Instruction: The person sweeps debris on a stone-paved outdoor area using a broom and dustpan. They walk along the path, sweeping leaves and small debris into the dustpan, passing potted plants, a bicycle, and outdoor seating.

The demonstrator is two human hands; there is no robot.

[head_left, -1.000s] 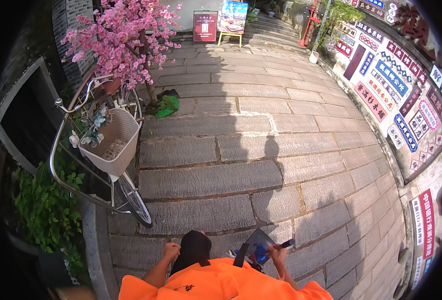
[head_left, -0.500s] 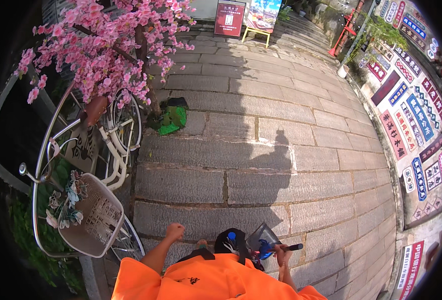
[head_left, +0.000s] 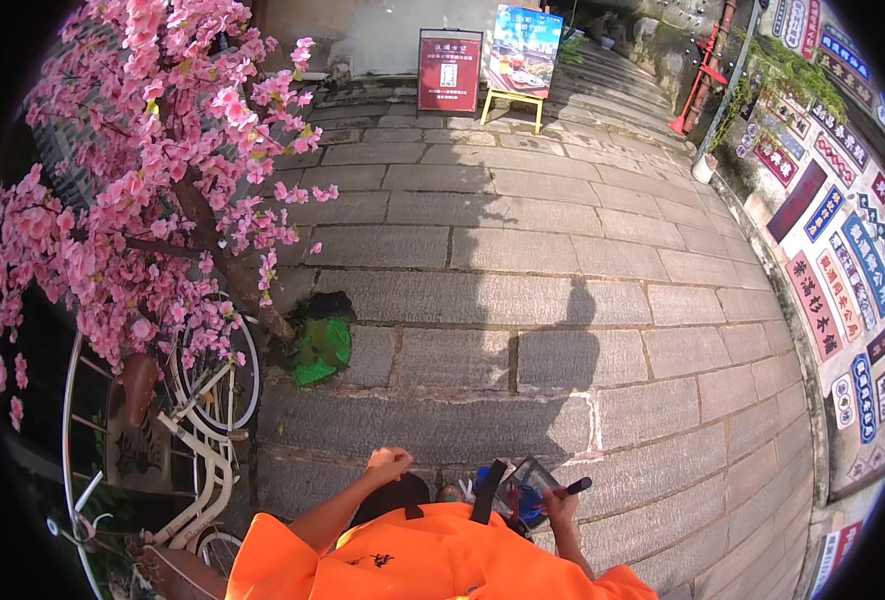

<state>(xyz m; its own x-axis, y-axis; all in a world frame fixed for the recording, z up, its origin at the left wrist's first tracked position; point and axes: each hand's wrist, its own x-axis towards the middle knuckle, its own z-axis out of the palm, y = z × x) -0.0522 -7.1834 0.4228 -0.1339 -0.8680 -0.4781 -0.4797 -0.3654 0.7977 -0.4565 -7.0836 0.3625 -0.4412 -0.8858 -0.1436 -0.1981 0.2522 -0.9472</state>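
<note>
We have paving [head_left: 443,365] running through the middle of the frame. On the left stands a tree [head_left: 218,250], a bundle [head_left: 325,350] at its foot; below it, at lower left, we see a bicycle [head_left: 225,470]. At top centre is a standing sign [head_left: 450,72], an easel board [head_left: 524,55] just to its right, steps [head_left: 623,88] farther right. Plaques [head_left: 813,305] line a wall [head_left: 835,367] along the right edge. At bottom centre we find our left hand [head_left: 390,462]; right of it, a handled tool [head_left: 580,486] sits in our right hand [head_left: 561,504].

Bright orange top [head_left: 438,555], small black marking [head_left: 381,560]
</note>
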